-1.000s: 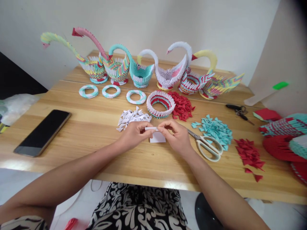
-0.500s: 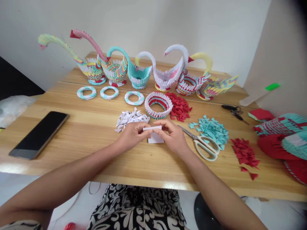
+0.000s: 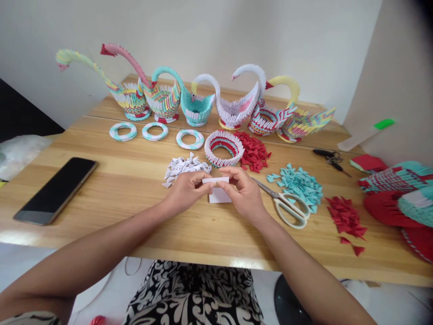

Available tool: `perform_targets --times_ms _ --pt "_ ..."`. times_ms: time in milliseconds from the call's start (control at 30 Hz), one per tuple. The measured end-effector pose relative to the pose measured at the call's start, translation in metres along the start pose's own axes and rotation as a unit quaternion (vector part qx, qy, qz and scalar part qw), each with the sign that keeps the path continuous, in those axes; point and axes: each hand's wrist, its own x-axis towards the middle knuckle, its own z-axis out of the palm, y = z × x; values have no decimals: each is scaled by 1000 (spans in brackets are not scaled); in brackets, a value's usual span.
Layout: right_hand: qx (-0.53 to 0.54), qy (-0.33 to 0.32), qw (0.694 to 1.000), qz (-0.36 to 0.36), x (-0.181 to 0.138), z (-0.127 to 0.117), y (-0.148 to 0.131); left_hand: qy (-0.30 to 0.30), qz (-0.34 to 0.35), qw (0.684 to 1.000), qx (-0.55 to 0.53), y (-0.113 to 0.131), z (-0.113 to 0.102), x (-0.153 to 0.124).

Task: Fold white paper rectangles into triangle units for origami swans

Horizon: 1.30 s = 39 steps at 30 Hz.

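Between both hands is a small white paper strip (image 3: 215, 180), pinched at its two ends. My left hand (image 3: 189, 188) grips the left end with thumb and fingers. At the right end, my right hand (image 3: 244, 192) does the same. Below the strip, more white paper (image 3: 219, 196) lies on the table under my fingertips; I cannot tell whether it is one sheet or a stack. Just beyond my left hand is a heap of white folded paper triangles (image 3: 182, 166). A pair of scissors (image 3: 287, 203) with pale handles lies right of my right hand.
Paper swans (image 3: 198, 108) line the table's back. Before them are turquoise-and-white paper rings (image 3: 190, 139) and a larger paper ring (image 3: 223, 158). Red triangles (image 3: 255, 153), turquoise triangles (image 3: 301, 185) and another red heap (image 3: 345, 216) lie rightward. A phone (image 3: 56, 192) is left.
The strip's upper band looks slightly taller between my fingers, and my right fingers have shifted slightly. Both hands keep their pinch on the paper. The whole view has moved a little.
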Motion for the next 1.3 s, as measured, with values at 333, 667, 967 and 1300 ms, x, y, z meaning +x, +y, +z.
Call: perform_targets --times_ms 333,667,967,1300 --pt "27 3 999 20 4 -4 -1 52 5 993 -109 4 -7 5" --pt "6 -41 999 17 3 -2 -5 6 -16 995 -100 0 -1 1" --pt "-23 -24 999 16 4 -3 -5 28 -24 993 -115 -1 -2 1" --pt "34 -52 996 61 5 -7 -6 34 -13 997 -75 -2 -3 2"
